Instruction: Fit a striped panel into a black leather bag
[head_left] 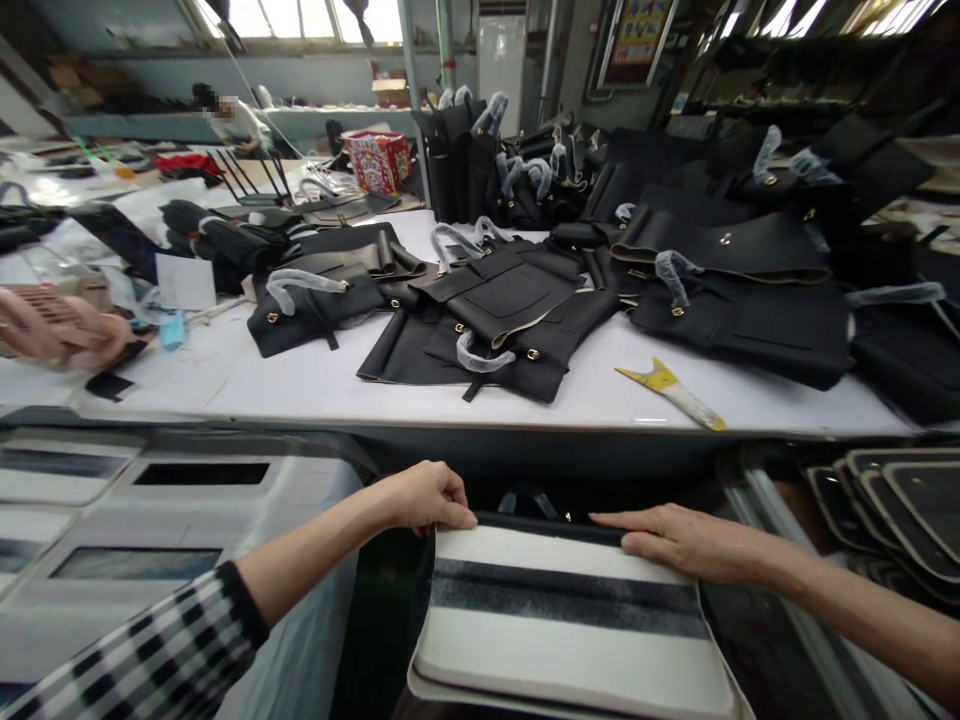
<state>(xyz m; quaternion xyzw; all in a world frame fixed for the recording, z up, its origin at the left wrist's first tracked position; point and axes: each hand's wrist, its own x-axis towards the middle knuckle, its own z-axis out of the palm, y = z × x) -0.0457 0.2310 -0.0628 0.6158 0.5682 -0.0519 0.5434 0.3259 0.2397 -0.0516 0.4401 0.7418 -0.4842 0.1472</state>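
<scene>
A flat white panel [570, 640] with a dark stripe across it lies low in front of me, below the table edge. My left hand [427, 496] is curled over its far left corner, fingers bent onto the edge. At the far right part of the same edge rests my right hand [675, 540], fingers stretched out and pressed flat on the panel's black rim. A black bag [529, 500] with handles shows just beyond the panel, between my hands.
The white table [300, 380] carries several black leather bag pieces [495, 320], a yellow-handled scraper [671, 390] and a red box [379, 160]. Another person's hand [60, 330] is at the left edge. Stacked panels [112, 520] lie at left, dark trays [892, 500] at right.
</scene>
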